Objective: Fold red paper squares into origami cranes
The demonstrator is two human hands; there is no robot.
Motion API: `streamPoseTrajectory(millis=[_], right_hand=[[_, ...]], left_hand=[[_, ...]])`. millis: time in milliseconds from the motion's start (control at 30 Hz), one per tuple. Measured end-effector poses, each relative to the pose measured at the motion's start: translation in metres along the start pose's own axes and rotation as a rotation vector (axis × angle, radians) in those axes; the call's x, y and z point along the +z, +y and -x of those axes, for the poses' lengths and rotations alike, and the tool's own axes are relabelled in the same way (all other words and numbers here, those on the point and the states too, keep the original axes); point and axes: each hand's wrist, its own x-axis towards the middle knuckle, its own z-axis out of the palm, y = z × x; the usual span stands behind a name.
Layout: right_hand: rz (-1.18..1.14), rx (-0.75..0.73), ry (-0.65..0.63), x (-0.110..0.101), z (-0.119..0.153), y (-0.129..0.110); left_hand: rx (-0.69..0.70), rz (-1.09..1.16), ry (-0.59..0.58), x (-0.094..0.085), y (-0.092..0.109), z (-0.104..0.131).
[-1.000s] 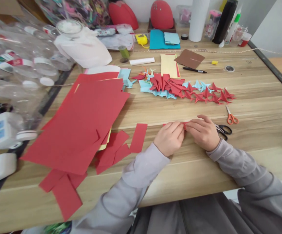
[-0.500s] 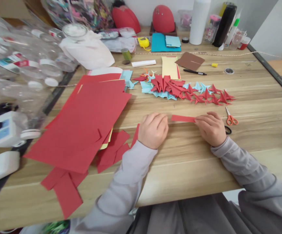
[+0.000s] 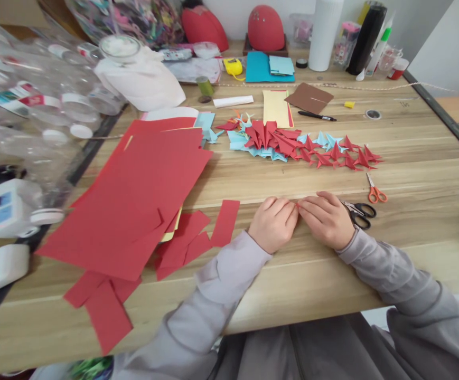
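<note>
My left hand [image 3: 274, 224] and my right hand [image 3: 327, 219] meet fingertip to fingertip low over the table, both closed. A sliver of the red paper strip [image 3: 298, 205] shows between them; their fingers cover the rest. Black scissors [image 3: 361, 215] lie against the right side of my right hand, partly hidden by it, with orange scissors [image 3: 377, 195] just beyond. A red paper rectangle [image 3: 225, 222] rests left of my left hand. Folded red paper pieces [image 3: 267, 136] and light blue ones lie in a long cluster beyond my hands.
Large red sheets [image 3: 142, 195] and cut red pieces [image 3: 108, 315] cover the left. Plastic bottles [image 3: 35, 105] crowd the far left. Behind are a black pen [image 3: 317, 116], brown paper [image 3: 309, 98], a yellow tape measure [image 3: 233, 66] and a white bottle [image 3: 324, 34].
My hands have come together, the left moving right and toward me, the right shifting slightly left. The red strip, stretched out before, is now mostly covered. More of the black scissors shows.
</note>
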Motion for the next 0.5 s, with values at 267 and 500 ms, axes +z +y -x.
streamPoseTrajectory(millis=[267,500], right_hand=[[-0.001,0.120,0.043,-0.005,0.004,0.016],[0.117,0.369,0.163,-0.010,0.007,0.033]], left_hand=[[-0.065,-0.019,0.030,-0.006,-0.015,0.008],[-0.132,-0.115,0.120,-0.010,-0.026,0.010]])
